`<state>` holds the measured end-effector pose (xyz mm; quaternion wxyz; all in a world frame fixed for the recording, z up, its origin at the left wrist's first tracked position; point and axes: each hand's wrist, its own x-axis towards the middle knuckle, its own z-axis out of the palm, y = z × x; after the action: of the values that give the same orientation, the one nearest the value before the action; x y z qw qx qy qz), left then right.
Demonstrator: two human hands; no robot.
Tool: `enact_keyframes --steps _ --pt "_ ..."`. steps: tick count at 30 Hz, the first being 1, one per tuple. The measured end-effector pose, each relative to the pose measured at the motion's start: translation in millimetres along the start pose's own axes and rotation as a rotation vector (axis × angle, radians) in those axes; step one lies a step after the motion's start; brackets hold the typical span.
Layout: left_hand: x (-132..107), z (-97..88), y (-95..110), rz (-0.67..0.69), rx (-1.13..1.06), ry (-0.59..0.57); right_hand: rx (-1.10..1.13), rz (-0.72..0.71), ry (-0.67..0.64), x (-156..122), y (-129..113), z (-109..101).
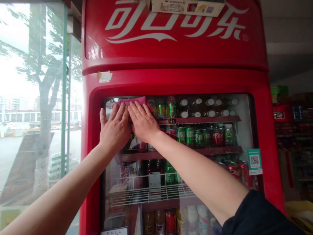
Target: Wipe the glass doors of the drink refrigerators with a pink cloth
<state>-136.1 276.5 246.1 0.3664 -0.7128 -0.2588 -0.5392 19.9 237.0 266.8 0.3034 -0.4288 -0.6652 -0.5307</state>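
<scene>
The left hand (114, 126) and right hand (143, 121) lay open and flat, side by side with fingers spread, holding a magenta cloth (135, 101) by palm pressure against the glass door (241, 130), near the top left corner of a red Coca-Cola drinks cooler (171, 80); no fingers gripped it.

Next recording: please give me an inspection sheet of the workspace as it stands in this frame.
surface: upright glass door of a red Coca-Cola cooler
job's things: magenta cloth, pressed against the glass near the door's upper left
clutter: QR-code sticker on the glass; cardboard packet atop the cooler
grippers: bare left hand and right hand, side by side, flat on the cloth
cables: nothing seen
surroundings: green cans shelved inside; shop shelving at right; window at left, showing a tree and street
</scene>
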Motion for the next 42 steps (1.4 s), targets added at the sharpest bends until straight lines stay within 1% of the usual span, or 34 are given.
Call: enact_keyframes --steps 5,10,13,19,24,29,33,38,42 --pt "23.9 13.5 51.5 0.017 -0.044 -0.011 0.027 0.023 0.018 -26.6 52.5 -22.5" --pt "48.8 28.6 105.5 0.045 -0.092 0.006 -0.025 0.060 0.018 -54.9 102.5 -49.4" --pt "62.6 40.3 141.7 0.084 -0.125 0.020 -0.066 0.084 0.026 -77.7 135.3 -64.8" --pt "88.0 60.2 220.5 0.157 -0.196 0.042 -0.131 0.110 0.042 -129.5 204.6 -94.3" --pt "106.3 71.4 275.2 0.205 -0.218 0.035 -0.156 0.138 0.031 -162.4 248.7 -118.2" --pt "121.0 81.4 319.3 0.254 -0.211 0.044 -0.212 0.163 0.003 -188.8 284.2 -140.1" --pt "131.8 87.4 350.7 0.282 -0.206 0.038 -0.262 0.181 -0.027 -206.1 308.9 -155.8" --pt "142.4 92.2 381.1 0.307 -0.217 0.033 -0.341 0.198 -0.069 -222.4 331.7 -172.8" --pt "151.1 93.0 403.0 0.310 -0.194 0.013 -0.418 0.211 -0.083 -227.0 346.5 -185.0"
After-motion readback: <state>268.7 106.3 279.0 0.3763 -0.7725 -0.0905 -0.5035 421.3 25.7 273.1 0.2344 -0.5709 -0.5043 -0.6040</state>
